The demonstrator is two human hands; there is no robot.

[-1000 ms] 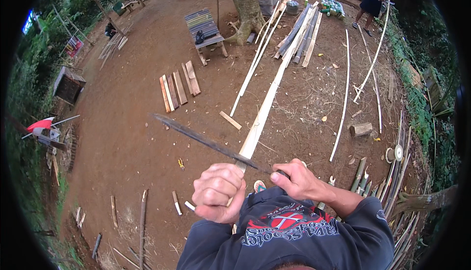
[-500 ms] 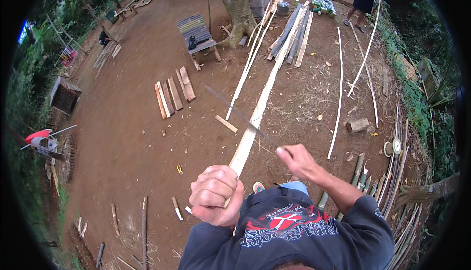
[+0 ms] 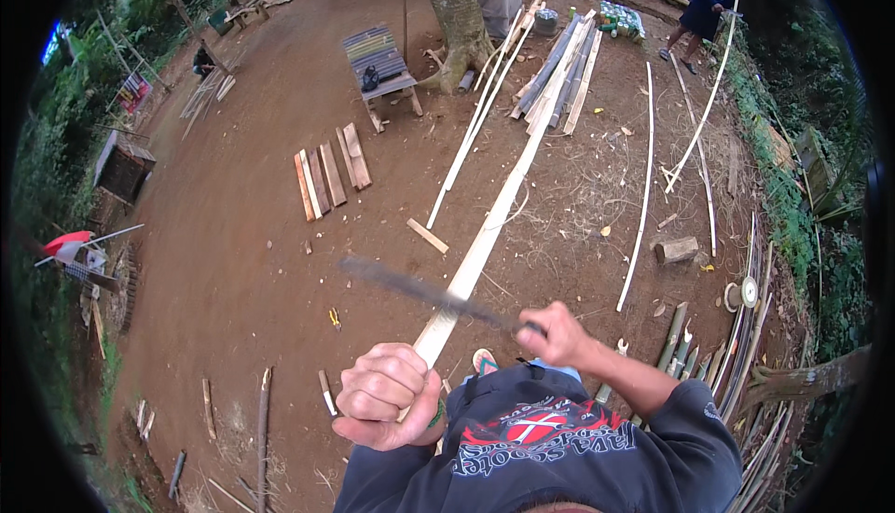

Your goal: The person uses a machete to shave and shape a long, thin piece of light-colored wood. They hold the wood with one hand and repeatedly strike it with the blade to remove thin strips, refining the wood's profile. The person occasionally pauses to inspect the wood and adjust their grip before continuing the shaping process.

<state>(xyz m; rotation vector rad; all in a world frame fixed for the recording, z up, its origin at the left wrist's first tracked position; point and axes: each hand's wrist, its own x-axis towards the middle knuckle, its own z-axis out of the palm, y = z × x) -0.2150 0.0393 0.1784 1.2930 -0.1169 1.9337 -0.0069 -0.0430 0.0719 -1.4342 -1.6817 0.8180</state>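
A long pale bamboo strip (image 3: pixel 497 210) slants from my left hand (image 3: pixel 384 399) away toward the bamboo pile at the far middle. My left hand is closed in a fist around its near end, in front of my body. To the right, my right hand (image 3: pixel 557 334) grips the handle of a machete (image 3: pixel 396 282). Its dark blade, blurred by motion, lies across the strip a little beyond my left fist, the tip pointing left. A thin curl of shaving stands at the strip's right edge, farther along.
Split bamboo (image 3: pixel 541 70) is piled by a tree trunk (image 3: pixel 446 9). Short boards (image 3: pixel 332 173), yellow-handled pliers (image 3: pixel 335 318) and a wood block (image 3: pixel 676 250) lie on the dirt. Bamboo poles (image 3: pixel 673 336) and a spool (image 3: pixel 743 293) are at right. Another person (image 3: pixel 706 9) handles a long strip.
The machete has come along the strip toward my body, and my right hand has moved slightly nearer. My left fist keeps its hold on the strip, shifted slightly left.
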